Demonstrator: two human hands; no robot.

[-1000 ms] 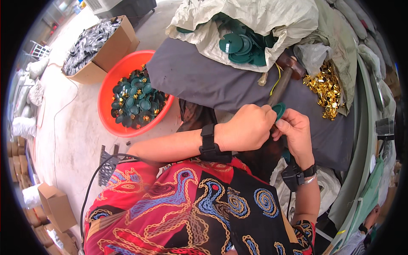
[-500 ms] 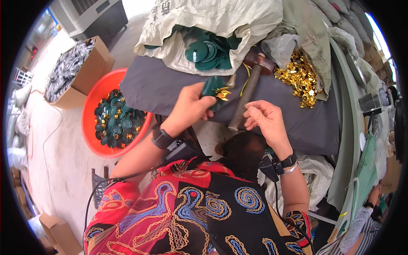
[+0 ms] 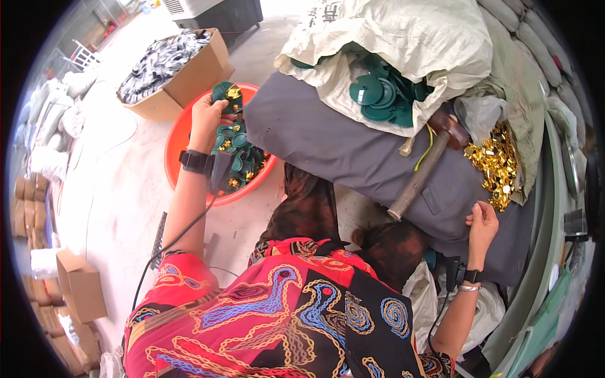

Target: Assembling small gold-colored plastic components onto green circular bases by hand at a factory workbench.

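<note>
In the head view, the left hand (image 3: 208, 116) is stretched out over the orange basin (image 3: 179, 142), fingers closed around a green disc with a gold piece (image 3: 225, 94) on it, held just above the heap of similar green discs (image 3: 242, 157) filling the basin. A black band sits on that wrist, with a dark cable running back along the forearm.

The right hand (image 3: 482, 223) rests loosely curled at the near edge of the grey cloth pad (image 3: 328, 142), holding nothing that can be seen, its fingertips near the pile of shiny gold pieces (image 3: 498, 164). These look thin, stamped and crinkled, like foil.

A hammer (image 3: 422, 170) with a dull metal handle and a worn brown head lies slantwise on the pad, between the 2 hands. Behind it a coarse woven white sack (image 3: 409, 44) gapes open, spilling flat round green discs (image 3: 378, 94), smooth and plastic-looking. Beyond the basin stands a cardboard box (image 3: 189, 75) full of grey and white bits.
</note>
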